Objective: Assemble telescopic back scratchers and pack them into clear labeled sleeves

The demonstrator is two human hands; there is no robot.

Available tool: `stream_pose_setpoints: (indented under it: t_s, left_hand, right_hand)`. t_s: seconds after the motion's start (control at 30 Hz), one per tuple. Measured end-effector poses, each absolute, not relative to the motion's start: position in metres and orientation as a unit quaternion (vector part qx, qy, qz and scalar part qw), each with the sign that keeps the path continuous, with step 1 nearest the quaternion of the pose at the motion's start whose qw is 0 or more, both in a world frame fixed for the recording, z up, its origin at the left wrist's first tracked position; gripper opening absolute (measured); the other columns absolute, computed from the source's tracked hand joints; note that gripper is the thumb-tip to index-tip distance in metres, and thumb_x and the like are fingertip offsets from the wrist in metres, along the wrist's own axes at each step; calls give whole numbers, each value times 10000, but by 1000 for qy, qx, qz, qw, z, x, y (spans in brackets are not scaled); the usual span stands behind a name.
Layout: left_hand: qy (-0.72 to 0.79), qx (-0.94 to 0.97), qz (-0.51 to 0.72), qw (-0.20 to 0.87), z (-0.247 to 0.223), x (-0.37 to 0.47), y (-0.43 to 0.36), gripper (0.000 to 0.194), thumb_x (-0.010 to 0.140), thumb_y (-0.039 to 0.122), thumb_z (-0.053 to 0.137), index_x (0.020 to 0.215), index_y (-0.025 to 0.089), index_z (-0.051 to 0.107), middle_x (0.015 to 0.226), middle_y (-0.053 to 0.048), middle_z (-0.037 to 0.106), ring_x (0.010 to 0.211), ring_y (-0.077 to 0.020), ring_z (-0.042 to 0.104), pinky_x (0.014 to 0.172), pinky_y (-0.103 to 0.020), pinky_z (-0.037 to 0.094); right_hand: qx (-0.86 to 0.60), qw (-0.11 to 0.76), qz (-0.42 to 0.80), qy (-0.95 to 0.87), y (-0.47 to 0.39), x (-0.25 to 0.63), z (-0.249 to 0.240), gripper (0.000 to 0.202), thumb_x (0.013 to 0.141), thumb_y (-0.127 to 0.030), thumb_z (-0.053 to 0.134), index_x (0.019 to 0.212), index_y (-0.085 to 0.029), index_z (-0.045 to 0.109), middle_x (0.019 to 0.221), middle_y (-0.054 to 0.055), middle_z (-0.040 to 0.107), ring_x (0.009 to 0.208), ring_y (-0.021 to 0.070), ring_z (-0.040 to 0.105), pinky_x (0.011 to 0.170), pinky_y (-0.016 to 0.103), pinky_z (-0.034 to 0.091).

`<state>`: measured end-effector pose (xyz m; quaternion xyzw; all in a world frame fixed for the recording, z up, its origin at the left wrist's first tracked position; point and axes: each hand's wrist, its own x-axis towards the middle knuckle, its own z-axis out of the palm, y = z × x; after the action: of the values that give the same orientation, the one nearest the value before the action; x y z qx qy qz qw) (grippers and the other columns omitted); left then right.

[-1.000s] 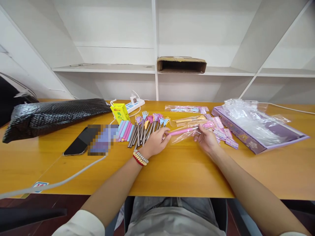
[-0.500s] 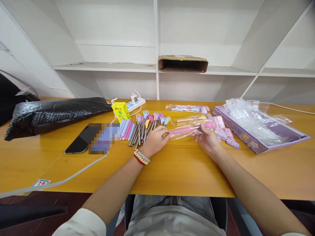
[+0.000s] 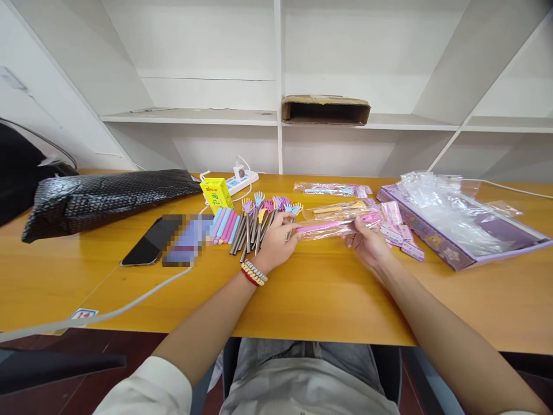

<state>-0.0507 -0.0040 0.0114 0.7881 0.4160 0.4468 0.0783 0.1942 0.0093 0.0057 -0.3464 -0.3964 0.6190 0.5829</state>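
Between my hands a pink back scratcher (image 3: pixel 326 226) lies sideways inside a clear plastic bag. My left hand (image 3: pixel 279 243) pinches the bag at the handle end. My right hand (image 3: pixel 372 245) grips the other end, thumb on top, near the pink scratcher head. Just beyond lies a yellow back scratcher (image 3: pixel 330 210) in its own clear bag. Several loose scratcher heads on metal rods (image 3: pixel 250 227) lie by my left hand, beside a row of pink, blue and purple handles (image 3: pixel 224 225). Small printed cards (image 3: pixel 400 233) are scattered right of my right hand.
A purple box (image 3: pixel 436 245) with clear bags (image 3: pixel 458 216) stands at the right. Farther back lies a bagged blue scratcher (image 3: pixel 328 190). At the left are a yellow carton (image 3: pixel 216 193), a power strip (image 3: pixel 242 181), a phone (image 3: pixel 144 242), a black padded parcel (image 3: pixel 112 199) and a white cable (image 3: pixel 142 300).
The pink back scratcher has slid farther into its bag; the metal rod that showed near my right hand is now out of sight. The view has shifted slightly. Both hands keep their grip.
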Motion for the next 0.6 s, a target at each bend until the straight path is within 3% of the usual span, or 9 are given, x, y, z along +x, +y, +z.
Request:
stream_pose_setpoints:
  t_s: [0.2, 0.6]
  left_hand:
    - [459, 755, 465, 60, 11, -50, -1, 186, 854, 282, 487, 897, 149, 610, 1120, -91, 457, 970, -171, 515, 920, -369, 429]
    - [428, 782, 444, 88, 10, -50, -2, 165, 890, 272, 408, 926, 164, 527, 1116, -97, 444, 1085, -182, 458, 930, -351, 416]
  right_hand:
    - [-332, 649, 589, -349, 15, 195, 9, 288, 658, -384, 743, 803, -207, 568, 788, -40, 599, 594, 66, 541, 390, 168, 370]
    - [-303, 660, 624, -289, 19, 206, 12, 223, 660, -298, 735, 755, -183, 570, 669, -40, 587, 509, 70, 498, 385, 179, 347]
